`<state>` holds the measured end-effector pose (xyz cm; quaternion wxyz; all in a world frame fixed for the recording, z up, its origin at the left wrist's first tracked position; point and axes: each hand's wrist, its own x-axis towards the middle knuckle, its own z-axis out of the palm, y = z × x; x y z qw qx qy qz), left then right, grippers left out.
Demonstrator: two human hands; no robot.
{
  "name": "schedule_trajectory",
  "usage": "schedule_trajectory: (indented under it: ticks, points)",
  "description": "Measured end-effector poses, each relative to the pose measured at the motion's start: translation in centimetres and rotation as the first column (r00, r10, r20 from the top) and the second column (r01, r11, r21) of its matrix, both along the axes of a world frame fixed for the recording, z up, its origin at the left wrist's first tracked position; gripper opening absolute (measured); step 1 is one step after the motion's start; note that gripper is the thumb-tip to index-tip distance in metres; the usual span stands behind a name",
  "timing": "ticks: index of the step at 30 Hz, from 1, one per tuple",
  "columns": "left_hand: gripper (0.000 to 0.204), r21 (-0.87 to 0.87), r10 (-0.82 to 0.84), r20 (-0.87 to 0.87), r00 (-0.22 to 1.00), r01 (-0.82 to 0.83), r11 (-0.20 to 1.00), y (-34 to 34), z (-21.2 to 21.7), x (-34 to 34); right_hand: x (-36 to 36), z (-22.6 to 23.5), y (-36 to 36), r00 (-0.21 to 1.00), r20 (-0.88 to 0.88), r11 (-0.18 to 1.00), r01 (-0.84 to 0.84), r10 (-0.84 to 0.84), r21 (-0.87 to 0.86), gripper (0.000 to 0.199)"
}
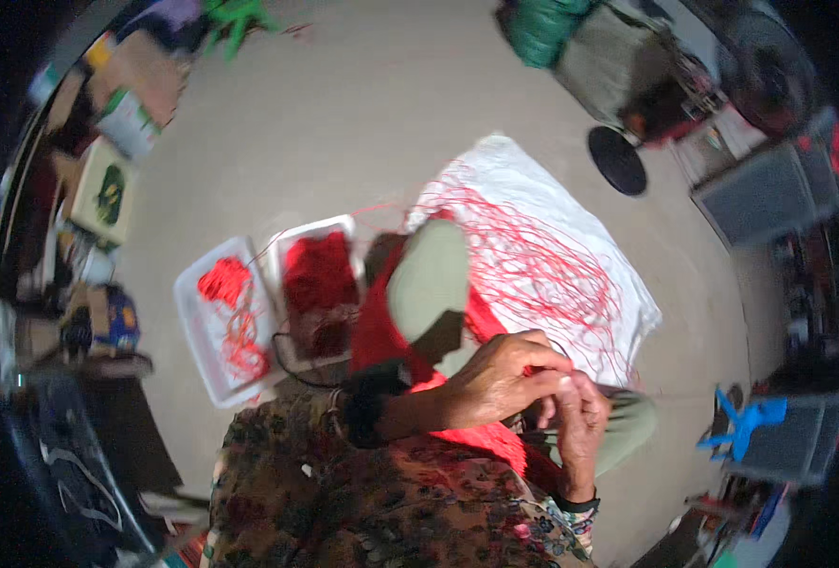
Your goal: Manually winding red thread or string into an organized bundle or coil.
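We are seeing the left hand point(497, 381) and right hand point(585, 417) meeting, fingertips drawn together; blur is keeping us from telling what they are pinching. Red material point(485, 440) is lying below, across the lap. Loose red strands point(542, 270) are crossing over the white sheet point(504, 161); we are suspecting tangles if tugged.

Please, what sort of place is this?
Possibly a home room or small workshop used for handwork: red strands lie across a white cloth on the floor, a white tray holds more, and clutter lines both sides.
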<state>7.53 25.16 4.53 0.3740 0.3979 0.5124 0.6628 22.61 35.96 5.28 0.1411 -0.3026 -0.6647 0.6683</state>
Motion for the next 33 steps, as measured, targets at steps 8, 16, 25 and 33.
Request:
schedule_trajectory:
  ticks: [8, 16, 25, 33]
  points:
    - [0.014, 0.015, -0.055, 0.268, 0.962, 0.052, 0.999, 4.5, -0.9, 0.9, -0.7, 0.0, 1.7, 0.999, -0.044, 1.000, -0.004, 0.005, 0.020, 0.022]
    - [0.026, -0.111, -0.213, 0.477, 0.853, 0.299, 0.948, 6.2, -0.3, 2.3, 2.2, -1.8, 2.2, 0.991, -0.131, 0.999, 0.035, -0.038, -0.028, 0.021]
    - [0.019, -0.054, 0.073, 0.170, 0.983, -0.065, 0.996, 9.0, -1.2, -0.6, 4.4, -2.0, 4.2, 0.980, -0.050, 0.968, 0.182, -0.194, -0.174, 0.022]
    - [0.020, -0.265, 0.167, 0.246, 0.955, -0.100, 0.959, 9.7, -2.6, -4.6, 6.6, -1.8, 6.3, 0.983, 0.087, 0.975, 0.145, -0.162, 0.170, 0.017]
